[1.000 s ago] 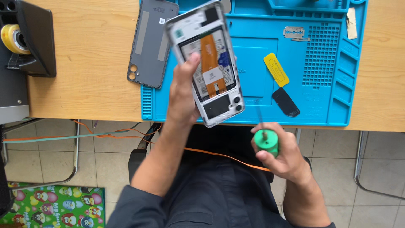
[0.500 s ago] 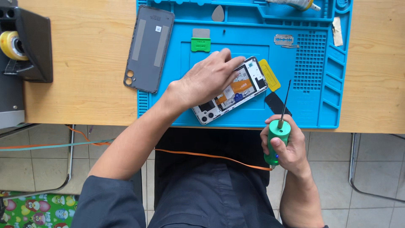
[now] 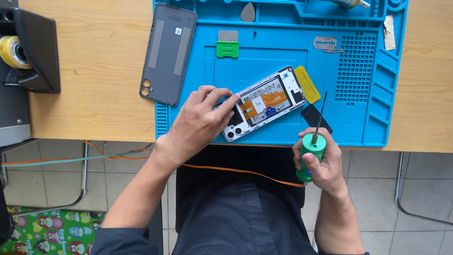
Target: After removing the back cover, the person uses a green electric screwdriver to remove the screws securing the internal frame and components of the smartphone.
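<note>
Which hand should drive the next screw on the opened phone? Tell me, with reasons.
Probably the right hand: it grips the green electric screwdriver, bit pointing toward the opened phone. The left hand rests on the phone's lower end, steadying it on the blue mat.

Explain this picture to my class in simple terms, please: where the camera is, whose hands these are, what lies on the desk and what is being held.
The picture comes from a camera worn on a person's head, looking down at that person's own two bare hands; there is no machine. They sit at a wooden desk with a blue work mat on it.

The left hand presses on an opened phone lying on the mat, its inner parts and an orange ribbon visible. The right hand holds a green screwdriver near the desk edge, its thin dark shaft pointing up toward the mat.

Left of the mat lies the phone's grey back cover. On the mat are a green tool, a grey pick, a razor blade, a yellow pry tool and a small black piece. A tape dispenser stands at far left.
</note>
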